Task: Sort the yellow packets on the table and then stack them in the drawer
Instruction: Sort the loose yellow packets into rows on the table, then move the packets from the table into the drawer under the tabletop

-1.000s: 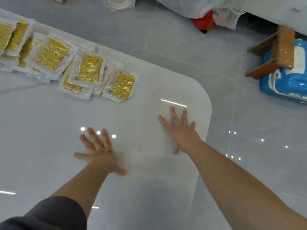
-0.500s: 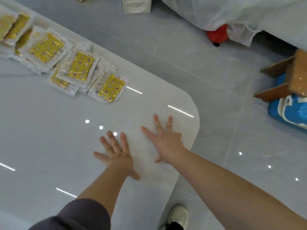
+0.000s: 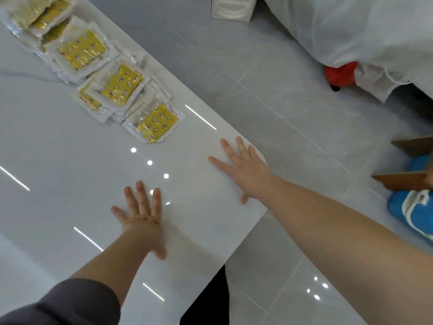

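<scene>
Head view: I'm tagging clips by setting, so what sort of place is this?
Likely an indoor room, perhaps a home or storeroom: a glossy white table bearing yellow packets, a grey tiled floor, something bulky under a white cover.

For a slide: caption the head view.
Open left hand and right hand lie flat on the white table, short of the overlapping yellow packets.

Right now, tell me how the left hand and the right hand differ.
The left hand lies well in from the edge of the table; the right hand lies at its rounded corner. The left hand is nearer the person; the right hand reaches farther out. The left arm wears a dark sleeve; the right arm shows bare. Both lie flat, palms down, fingers spread, holding nothing, apart from the yellow packets.
</scene>
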Available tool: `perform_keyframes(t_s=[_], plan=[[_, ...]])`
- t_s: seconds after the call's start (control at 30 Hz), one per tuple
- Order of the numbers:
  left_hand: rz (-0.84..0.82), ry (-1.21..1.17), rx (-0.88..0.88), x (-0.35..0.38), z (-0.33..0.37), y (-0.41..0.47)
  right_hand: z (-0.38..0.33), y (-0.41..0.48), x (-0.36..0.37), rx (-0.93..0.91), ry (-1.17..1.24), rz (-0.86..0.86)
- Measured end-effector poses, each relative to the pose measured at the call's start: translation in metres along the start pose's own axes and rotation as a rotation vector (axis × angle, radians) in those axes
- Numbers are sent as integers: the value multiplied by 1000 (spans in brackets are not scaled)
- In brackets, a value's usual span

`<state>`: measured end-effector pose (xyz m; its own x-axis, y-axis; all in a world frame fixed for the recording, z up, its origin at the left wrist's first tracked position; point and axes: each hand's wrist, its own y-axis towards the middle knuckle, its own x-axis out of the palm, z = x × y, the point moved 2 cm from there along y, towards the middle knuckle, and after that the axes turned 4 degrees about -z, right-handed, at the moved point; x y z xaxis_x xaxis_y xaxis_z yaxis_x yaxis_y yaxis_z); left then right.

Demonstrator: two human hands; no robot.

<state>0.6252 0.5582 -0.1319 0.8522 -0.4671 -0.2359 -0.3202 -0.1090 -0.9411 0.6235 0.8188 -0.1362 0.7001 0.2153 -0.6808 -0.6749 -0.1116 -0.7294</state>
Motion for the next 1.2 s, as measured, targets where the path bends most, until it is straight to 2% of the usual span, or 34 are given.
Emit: perform_keyframes(t_s=[0.23,0.33,0.37,0.43,0.47,0.5,0.63,0.87,1.07,1.2], plan=[[12,-84,-57,-8,7,-9,12,1,-5,-125,17,-48],[93,-110,-121,-50,38,-24,27,1,-12,-225,19,-107],[170,-110,-91,-74,50,-29,35,2,-18,-269,33,-130],[432,-39,7,-125,70,-32,56,2,-36,-359,93,-206],[520,7,33,-148,77,-31,68,4,-45,-403,137,-244],[537,30,25,-168,81,-27,81,7,-52,-435,174,-271],[391,12,-126,-209,95,6,135,24,-64,-445,157,-285],[341,-6,-230,-218,115,19,207,81,-104,-407,78,-325],[237,34,-179,-237,116,9,178,157,-179,-415,105,-262],[234,169,19,-282,91,8,163,200,-221,-447,106,-237]])
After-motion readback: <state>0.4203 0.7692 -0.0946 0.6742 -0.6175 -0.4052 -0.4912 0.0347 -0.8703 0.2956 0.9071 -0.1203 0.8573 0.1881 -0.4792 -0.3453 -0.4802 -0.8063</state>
